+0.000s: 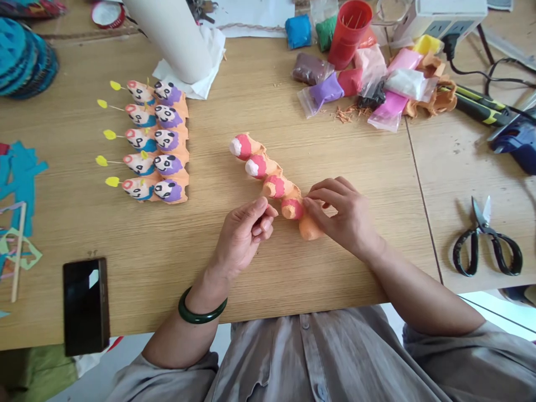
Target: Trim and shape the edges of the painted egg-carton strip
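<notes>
A strip of orange egg-carton cups (285, 202) lies slantwise on the table in front of me. Red clay bands several of its cups, two at the far end have white clay tips, and the nearest cup is plain orange. My right hand (345, 215) grips the strip's near right end between thumb and fingers. Close to the strip's left side, my left hand (247, 231) is closed with thumb and fingertips pinched together; whatever it holds, if anything, is too small to make out. A dark green bangle (202, 318) circles my left wrist.
Painted egg-carton faces (167, 139) with yellow-tipped sticks stand at left, below a white paper roll (171, 39). Clay packets (329, 92) surround a red cup (349, 33) at the back. Scissors (486, 240) lie right; a phone (85, 304) sits at the left edge.
</notes>
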### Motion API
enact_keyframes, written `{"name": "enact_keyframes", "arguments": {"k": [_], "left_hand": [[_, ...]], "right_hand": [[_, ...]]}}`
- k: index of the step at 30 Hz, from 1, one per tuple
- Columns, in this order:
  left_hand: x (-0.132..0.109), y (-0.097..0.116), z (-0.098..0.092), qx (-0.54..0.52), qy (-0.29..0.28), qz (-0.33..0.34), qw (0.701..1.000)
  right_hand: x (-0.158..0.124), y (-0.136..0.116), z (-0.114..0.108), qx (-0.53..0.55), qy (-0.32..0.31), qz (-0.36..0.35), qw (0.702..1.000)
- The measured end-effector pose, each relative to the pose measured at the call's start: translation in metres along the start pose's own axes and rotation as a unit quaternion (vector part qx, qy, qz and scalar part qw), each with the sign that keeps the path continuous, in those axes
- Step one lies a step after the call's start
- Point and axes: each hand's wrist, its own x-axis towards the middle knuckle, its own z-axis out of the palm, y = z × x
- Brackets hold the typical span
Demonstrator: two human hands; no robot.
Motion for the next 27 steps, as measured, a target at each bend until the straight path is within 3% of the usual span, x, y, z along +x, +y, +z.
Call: {"name": "enact_keyframes", "arguments": {"k": [4, 10, 15, 18, 21, 23, 25, 27], "left_hand": [[-0.005, -0.007, 0.001, 0.052, -0.005, 0.023, 0.998], [-0.013, -0.016, 0.002, 0.125, -0.014, 0.061, 0.990], [-0.016, -0.020, 0.000, 0.199, -0.032, 0.111, 0.973], [-0.016, -0.021, 0.000, 0.208, -0.037, 0.108, 0.971], [-0.012, -0.021, 0.000, 0.162, -0.022, 0.066, 0.984], [-0.009, -0.019, 0.001, 0.128, 0.012, 0.041, 0.991], [-0.006, -0.014, 0.000, 0.107, 0.050, 0.021, 0.993], [-0.005, -0.008, 0.000, 0.100, 0.076, -0.002, 0.992]], "right_hand": [[-0.002, -0.003, -0.002, -0.029, 0.072, -0.074, 0.994], [-0.008, -0.023, -0.003, 0.040, 0.018, -0.179, 0.983], [-0.011, -0.026, 0.005, 0.092, 0.036, -0.182, 0.978], [-0.011, -0.028, 0.004, 0.132, 0.026, -0.171, 0.976], [-0.008, -0.023, 0.000, 0.141, 0.048, -0.124, 0.981], [-0.004, -0.015, -0.002, 0.151, 0.088, -0.041, 0.984], [0.000, -0.004, -0.001, 0.211, 0.128, 0.063, 0.967], [0.004, 0.005, 0.002, 0.282, 0.121, 0.162, 0.938]]}}
